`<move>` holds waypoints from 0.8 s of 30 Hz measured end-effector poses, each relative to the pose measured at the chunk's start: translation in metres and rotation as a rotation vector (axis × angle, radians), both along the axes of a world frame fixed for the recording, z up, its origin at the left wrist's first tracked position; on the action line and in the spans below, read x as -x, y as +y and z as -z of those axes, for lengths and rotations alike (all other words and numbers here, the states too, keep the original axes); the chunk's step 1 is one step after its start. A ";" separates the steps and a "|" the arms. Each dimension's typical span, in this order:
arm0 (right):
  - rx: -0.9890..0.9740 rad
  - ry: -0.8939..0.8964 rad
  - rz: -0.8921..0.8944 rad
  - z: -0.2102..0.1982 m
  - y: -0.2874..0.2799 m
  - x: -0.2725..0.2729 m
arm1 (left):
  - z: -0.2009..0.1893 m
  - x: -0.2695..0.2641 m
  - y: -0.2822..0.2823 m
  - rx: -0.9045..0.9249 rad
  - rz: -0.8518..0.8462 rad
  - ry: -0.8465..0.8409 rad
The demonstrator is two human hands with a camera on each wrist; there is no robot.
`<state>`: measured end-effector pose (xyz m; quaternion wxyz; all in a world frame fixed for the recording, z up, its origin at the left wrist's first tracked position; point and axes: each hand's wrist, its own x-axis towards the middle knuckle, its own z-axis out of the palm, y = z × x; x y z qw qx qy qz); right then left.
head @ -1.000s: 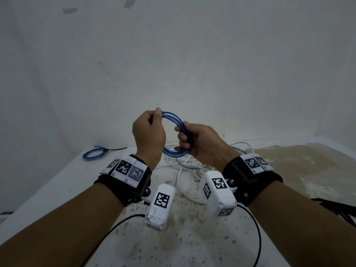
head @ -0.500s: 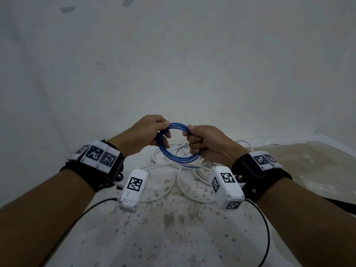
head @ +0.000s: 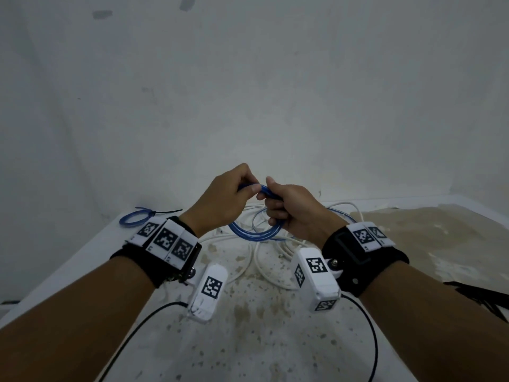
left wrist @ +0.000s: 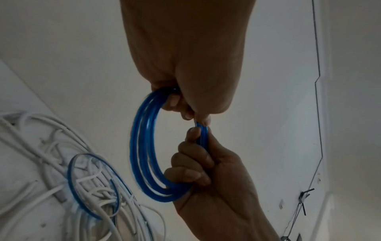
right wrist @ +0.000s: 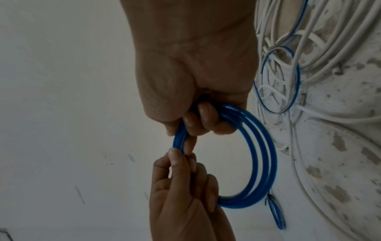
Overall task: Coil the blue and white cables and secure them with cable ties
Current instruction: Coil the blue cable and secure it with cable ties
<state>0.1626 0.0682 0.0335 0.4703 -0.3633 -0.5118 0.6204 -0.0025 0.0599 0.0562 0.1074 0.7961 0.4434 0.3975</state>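
A blue cable coil (head: 256, 234) of several turns hangs in the air over the table. My left hand (head: 249, 186) pinches its top and my right hand (head: 271, 205) grips its right side with curled fingers. In the left wrist view the blue coil (left wrist: 142, 146) runs from my left fingers (left wrist: 179, 104) down to the right hand (left wrist: 206, 171). In the right wrist view the blue coil (right wrist: 261, 154) is gripped by my right fingers (right wrist: 204, 119), with the left hand (right wrist: 185, 187) just below. Loose white cables (head: 264, 260) lie tangled under the hands.
A tied blue coil (head: 133, 219) with a black cable tie lies at the table's far left. Black cable ties (head: 482, 296) lie at the right edge. One loose blue loop (left wrist: 92, 184) rests among the white cables (left wrist: 51, 163). A white wall stands close behind the stained table (head: 248, 340).
Both hands have come together on the top of the blue coil, and the coil now hangs lower beneath them. My left forearm has swung back toward the middle.
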 end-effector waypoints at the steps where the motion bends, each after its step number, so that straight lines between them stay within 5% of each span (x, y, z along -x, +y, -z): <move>1: 0.000 0.006 0.001 0.001 0.000 -0.001 | 0.002 0.000 -0.001 0.018 0.011 -0.020; 14: 0.044 -0.037 -0.010 0.008 -0.006 -0.003 | 0.013 -0.009 -0.003 0.214 -0.052 -0.141; 24: 0.040 -0.084 0.033 0.016 -0.007 -0.009 | 0.030 -0.016 -0.005 0.128 -0.044 -0.135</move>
